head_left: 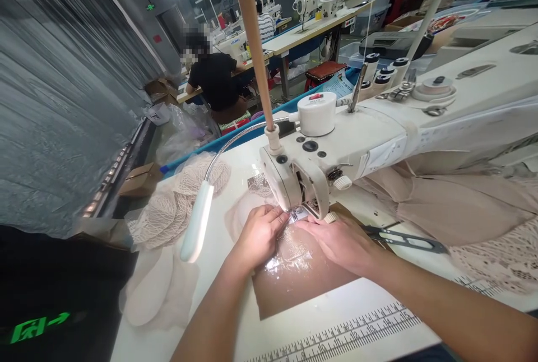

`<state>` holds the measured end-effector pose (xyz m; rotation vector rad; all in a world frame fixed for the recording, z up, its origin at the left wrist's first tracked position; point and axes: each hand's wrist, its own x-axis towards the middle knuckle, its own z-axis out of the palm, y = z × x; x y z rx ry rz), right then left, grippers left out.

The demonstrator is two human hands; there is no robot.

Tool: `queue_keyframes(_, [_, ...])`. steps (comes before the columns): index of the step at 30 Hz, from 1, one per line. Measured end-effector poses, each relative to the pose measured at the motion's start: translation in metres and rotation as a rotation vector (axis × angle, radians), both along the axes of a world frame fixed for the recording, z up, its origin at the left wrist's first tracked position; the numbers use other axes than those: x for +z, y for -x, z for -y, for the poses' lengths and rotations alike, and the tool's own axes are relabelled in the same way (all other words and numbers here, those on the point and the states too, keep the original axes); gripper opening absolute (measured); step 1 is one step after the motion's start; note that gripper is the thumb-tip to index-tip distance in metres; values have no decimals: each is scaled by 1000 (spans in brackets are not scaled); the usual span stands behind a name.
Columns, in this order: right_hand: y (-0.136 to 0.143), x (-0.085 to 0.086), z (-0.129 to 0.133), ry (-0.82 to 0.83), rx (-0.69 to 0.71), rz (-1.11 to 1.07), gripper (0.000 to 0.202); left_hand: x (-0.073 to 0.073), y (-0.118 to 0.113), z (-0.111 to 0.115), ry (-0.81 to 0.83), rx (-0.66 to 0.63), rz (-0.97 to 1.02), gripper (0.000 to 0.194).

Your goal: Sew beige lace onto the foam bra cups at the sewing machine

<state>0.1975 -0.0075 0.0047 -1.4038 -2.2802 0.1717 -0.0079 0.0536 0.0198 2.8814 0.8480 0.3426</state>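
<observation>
A white sewing machine (336, 149) stands over the table, its needle area partly hidden by my fingertips. My left hand (263, 233) is beside the presser foot on the left, fingers bent and together, pressing a sheer beige fabric piece (237, 213) by its edge. From the right, my right hand (336, 238) reaches to the same spot, its fingertips close to the needle and holding the fabric down. Under both hands lies a brown sheet (290, 289) with a shiny clear covering. How much fabric is between the fingers is hidden.
A bendable lamp (197, 222) hangs left of my hands. Beige lace pieces (163, 216) and pad-shaped pieces (149, 289) lie at the left. Black scissors or a similar tool (406, 238) and beige lace fabric (496, 255) are right. A printed ruler (336, 339) runs along the front. People sit beyond.
</observation>
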Motion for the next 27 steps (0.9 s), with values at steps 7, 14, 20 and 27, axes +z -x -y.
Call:
queue_keyframes(7, [-1,-3,0,9,-26,35,41,-2,2,0,-47,40,-26,38])
queue_keyframes(14, [-3,-4,1,19,-4,40,40,21,0,20,-25,158,-186,27])
queue_keyframes(20, [-4,3,2,67,35,43,37,27,2,30,146,99,-96,25])
queue_keyframes(27, [-5,2,3,74,50,-7,39,12,-5,28,88,49,49,29])
